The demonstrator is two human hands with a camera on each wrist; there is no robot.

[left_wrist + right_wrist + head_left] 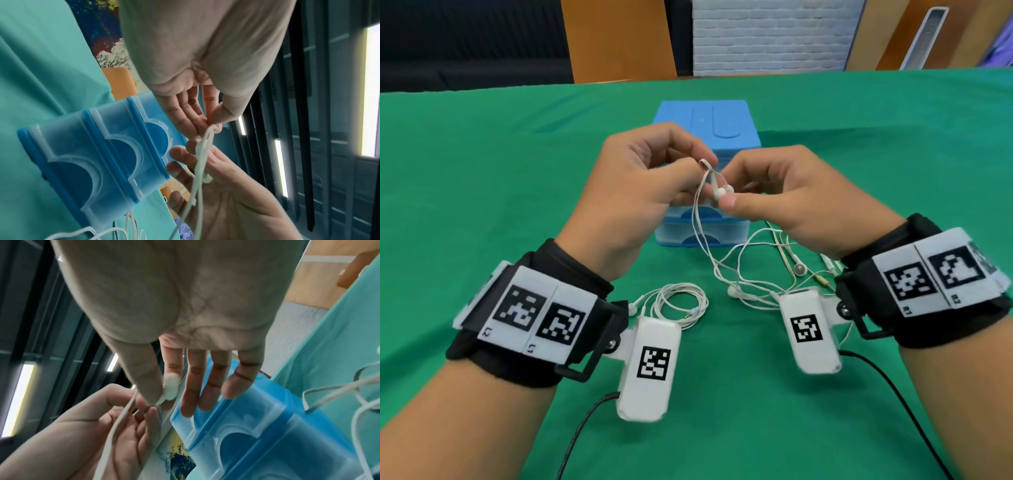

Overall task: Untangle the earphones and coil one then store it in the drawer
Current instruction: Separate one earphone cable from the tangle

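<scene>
Hanging straight down from both grips, the earphones trail rightward onto the worktop; left hand pinches the fold, right hand the buds

Drawer unit just behind both hands; tangled earphones before it.
</scene>
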